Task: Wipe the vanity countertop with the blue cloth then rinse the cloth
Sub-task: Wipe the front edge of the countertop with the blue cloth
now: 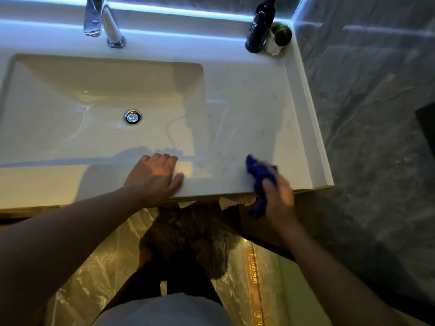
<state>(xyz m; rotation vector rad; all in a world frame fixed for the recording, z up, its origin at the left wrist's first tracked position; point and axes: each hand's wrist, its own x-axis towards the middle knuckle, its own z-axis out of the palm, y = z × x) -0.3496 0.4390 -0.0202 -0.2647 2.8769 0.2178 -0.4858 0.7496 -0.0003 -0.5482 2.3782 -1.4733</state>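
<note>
with the right hand (279, 196) bunched round the blue cloth (260, 175) at the front edge of the bench (247, 102), part of the cloth draped on the surface and a tail hanging below the lip: risk of a dropped cloth if the grip slackens mid-stroke. blurred here, so probably moving. left hand (154, 176) flat and open on the front rim, holding nothing, serving as a brace; likely to slip on a wet surface. dark bottle (260, 24) and small potted plant (280, 37) standing touching in the back right corner: liable to topple under a wide sweep. smears visible right of the basin (101, 95); easily missed in dim light. tap (103, 22) beyond the basin, a long reach for rinsing.
</note>
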